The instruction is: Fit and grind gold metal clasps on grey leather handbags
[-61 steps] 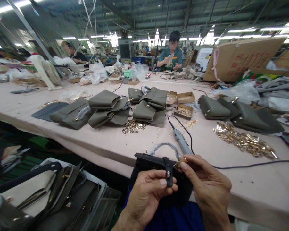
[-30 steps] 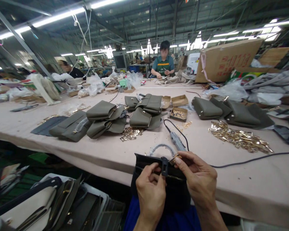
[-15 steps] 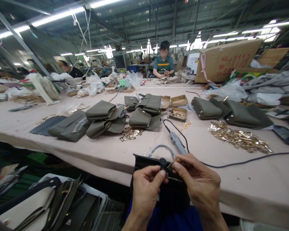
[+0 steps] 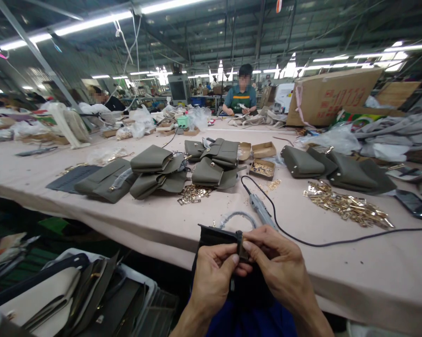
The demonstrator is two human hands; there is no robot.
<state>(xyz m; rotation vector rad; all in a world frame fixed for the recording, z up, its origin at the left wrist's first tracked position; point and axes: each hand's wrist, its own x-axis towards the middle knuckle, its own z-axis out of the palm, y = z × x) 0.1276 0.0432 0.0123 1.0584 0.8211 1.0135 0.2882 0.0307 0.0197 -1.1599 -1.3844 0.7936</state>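
A black handbag [image 4: 211, 235] rests in my lap against the table edge, with a wrapped loop handle [image 4: 238, 214] on its far side. My left hand [image 4: 213, 274] pinches a short black strap [image 4: 239, 237] of this bag. Fingers and thumb of my right hand [image 4: 281, 260] close on a small gold metal plate [image 4: 244, 252], pressed to the strap; most of the plate is hidden by the fingertips. Just beyond lies a grey electric screwdriver [image 4: 262, 209] with a black cord.
Grey-green handbags [image 4: 155, 171] are piled mid-table, others [image 4: 302, 161] at right. Gold metal plates lie in a heap [image 4: 349, 203]; a small carton [image 4: 262, 169] holds tiny gold parts. A crate [image 4: 149, 283] of bags stands lower left. Across the table sits a co-worker [image 4: 241, 98].
My right hand has brought the gold plate leftward onto the black strap, where it was held apart and tilted before. The view has shifted slightly.
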